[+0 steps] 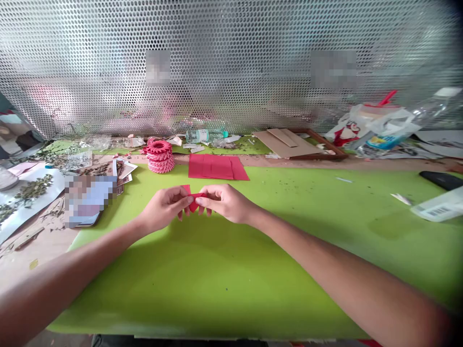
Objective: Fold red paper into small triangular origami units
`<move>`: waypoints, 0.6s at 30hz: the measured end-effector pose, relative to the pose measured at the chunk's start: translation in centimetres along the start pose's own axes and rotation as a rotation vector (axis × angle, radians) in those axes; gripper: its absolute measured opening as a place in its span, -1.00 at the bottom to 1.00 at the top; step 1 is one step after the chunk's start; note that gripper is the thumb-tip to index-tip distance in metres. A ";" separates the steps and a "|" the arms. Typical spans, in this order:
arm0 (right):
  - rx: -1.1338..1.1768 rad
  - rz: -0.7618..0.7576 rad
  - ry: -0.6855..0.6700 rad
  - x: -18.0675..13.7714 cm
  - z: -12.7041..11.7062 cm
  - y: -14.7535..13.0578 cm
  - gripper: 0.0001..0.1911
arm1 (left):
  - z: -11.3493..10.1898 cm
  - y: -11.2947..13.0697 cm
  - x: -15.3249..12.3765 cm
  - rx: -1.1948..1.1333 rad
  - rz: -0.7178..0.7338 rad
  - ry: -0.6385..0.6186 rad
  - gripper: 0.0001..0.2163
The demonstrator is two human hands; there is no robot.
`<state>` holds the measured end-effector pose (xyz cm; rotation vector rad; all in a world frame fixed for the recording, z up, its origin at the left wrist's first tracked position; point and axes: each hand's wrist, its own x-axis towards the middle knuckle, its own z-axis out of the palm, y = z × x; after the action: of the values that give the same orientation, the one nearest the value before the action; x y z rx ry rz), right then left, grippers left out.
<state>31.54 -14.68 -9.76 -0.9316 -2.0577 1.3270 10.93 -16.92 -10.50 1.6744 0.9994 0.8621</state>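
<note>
Bench site, seen from above. A perforated metal screen [231,62] stands along the far edge. In front of it lies a large green cutting mat [224,284], with a further strip of green beyond a bare wooden bench edge. Far right: a crumpled plastic bag [376,127], then a brown wooden frame [318,144] with cardboard sheets [278,144] on it. Far left: dried leaves on a white sheet [34,193] (crumbs scattered about them).

On the mat's far edge, a flat red paper sheet [218,167] lies creased into panels, just beside a stack of notched pink-red paper rings [160,156]. A water bottle [204,136] lies on its side behind them.

Mid-mat, both hands meet. The left hand [164,208] and right hand [227,202] have their fingers curled closed, pinching a small red paper piece [193,199] between them. The piece sits at the fingertips, partly hidden, its exact fold unclear. Contact with the mat: cannot tell.
</note>
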 end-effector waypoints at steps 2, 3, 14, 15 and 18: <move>-0.002 0.000 0.000 0.0 0.0 0.1 -0.70 | 0.0 0.1 0.0 -0.014 -0.002 0.000 -0.68; -0.005 -0.004 0.001 0.0 0.0 0.2 -0.69 | 0.0 0.1 0.0 -0.013 -0.007 -0.010 -0.68; 0.007 0.015 -0.069 -0.2 -0.2 -0.2 -0.67 | -0.3 -0.9 0.4 -0.024 0.012 -0.036 -0.73; 0.037 0.008 -0.068 -0.2 -0.3 -0.2 -0.68 | -0.3 -0.9 0.4 -0.046 0.020 -0.019 -0.71; 0.102 -0.009 -0.088 -0.1 -0.6 -0.1 -0.72 | -0.3 -0.7 0.6 -0.118 0.018 0.035 -0.66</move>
<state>31.98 -14.46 -9.44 -0.8324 -2.0356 1.4770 10.80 -16.13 -10.99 1.5755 0.9402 0.9465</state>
